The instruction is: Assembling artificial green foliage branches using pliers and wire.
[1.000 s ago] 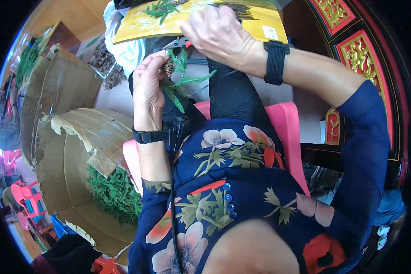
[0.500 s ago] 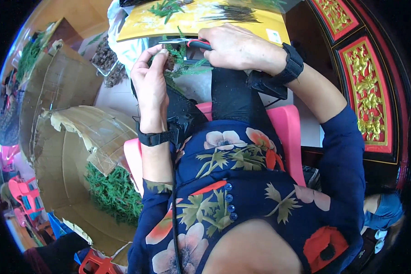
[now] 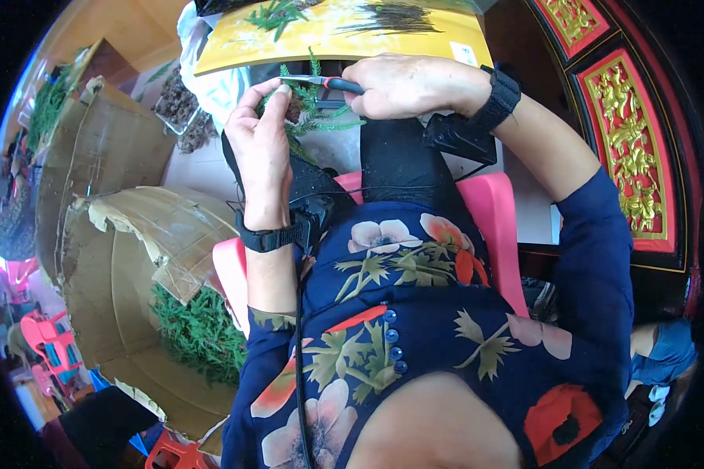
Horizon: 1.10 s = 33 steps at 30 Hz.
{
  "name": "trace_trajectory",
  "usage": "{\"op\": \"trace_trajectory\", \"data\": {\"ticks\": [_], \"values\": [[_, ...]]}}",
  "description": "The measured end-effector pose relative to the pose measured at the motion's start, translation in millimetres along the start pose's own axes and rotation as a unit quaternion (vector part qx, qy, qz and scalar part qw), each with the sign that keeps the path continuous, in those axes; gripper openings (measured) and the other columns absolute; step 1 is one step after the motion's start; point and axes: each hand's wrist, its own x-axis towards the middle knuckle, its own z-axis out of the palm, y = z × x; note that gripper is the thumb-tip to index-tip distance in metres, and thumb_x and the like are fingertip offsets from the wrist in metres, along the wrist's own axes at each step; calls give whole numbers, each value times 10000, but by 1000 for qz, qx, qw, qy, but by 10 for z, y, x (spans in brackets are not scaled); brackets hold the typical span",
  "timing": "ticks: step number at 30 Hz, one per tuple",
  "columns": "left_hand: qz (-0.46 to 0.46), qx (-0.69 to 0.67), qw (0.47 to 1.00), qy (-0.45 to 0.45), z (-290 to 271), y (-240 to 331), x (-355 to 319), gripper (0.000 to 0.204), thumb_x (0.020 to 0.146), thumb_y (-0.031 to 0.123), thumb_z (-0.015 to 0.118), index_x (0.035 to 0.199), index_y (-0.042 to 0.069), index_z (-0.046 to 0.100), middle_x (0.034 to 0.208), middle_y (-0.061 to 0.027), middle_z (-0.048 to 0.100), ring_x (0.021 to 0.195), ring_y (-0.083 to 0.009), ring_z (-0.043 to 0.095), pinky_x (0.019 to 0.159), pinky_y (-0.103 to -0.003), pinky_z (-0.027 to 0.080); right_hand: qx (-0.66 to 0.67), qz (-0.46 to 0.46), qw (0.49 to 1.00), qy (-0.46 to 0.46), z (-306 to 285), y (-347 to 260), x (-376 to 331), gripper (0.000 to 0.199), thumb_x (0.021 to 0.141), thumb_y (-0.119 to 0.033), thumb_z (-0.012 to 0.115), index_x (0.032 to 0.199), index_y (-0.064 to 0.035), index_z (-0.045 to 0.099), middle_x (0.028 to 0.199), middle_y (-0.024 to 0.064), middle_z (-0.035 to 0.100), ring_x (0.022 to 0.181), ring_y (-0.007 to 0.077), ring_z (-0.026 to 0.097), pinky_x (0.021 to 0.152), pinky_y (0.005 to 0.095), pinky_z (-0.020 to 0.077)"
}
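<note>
In front of my knees, my left hand is closed, thumb and fingertips pinching a green artificial fir sprig. A brown, cone-like piece shows beside the thumb, partly hidden. My right hand wraps round the dark, red-edged handles of long-nose pliers. Their slim metal jaws point left across the sprig, with the tips near my left fingertips. Whether the jaws grip a wire there is too small to tell.
Just beyond my hands stands a yellow table bearing a green sprig and a bundle of thin dark wires. To my left, a torn cardboard box holds green sprigs. Brown clumps fill a basket farther off.
Both hands keep their hold in nearly the same place. The pliers have shifted slightly down, and the view has moved a little.
</note>
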Motion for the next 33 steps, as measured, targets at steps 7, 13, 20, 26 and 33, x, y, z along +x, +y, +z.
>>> {"op": "trace_trajectory", "data": {"ticks": [7,13,20,26,33], "values": [[-24,13,1000,-6,20,-13,-17,162,840,82,592,950,-36,616,713,-8,586,623,-52,490,570,-176,365,-4,44,996,-81,56,60,76,362,790,-263,473,901,67,571,777,244,588,749,348,573,707,408,439],[-29,35,999,-10,26,-14,-38,159,843,90,590,943,-31,618,708,-2,580,619,-49,479,565,-179,356,35,39,994,-92,74,64,46,354,775,-259,459,876,62,567,704,193,565,659,292,536,647,385,428],[-45,17,999,-26,-14,-23,-6,153,839,87,592,940,-25,619,737,-6,599,627,-53,499,581,-182,375,5,17,998,-64,71,66,37,355,796,-264,479,887,65,579,750,225,593,722,340,576,700,417,444],[-70,3,997,-32,-39,73,-6,159,829,73,598,956,-22,619,769,-16,620,646,-63,530,607,-183,405,-11,8,999,-43,27,-52,-18,387,834,-284,490,909,82,588,814,255,610,805,378,595,763,438,450],[-84,-24,994,-64,-107,120,28,159,827,62,590,961,-18,622,788,-22,631,660,-68,546,619,-189,429,-21,27,999,9,7,-192,-99,384,845,-278,517,942,84,602,849,268,612,853,393,595,785,435,456]]}}
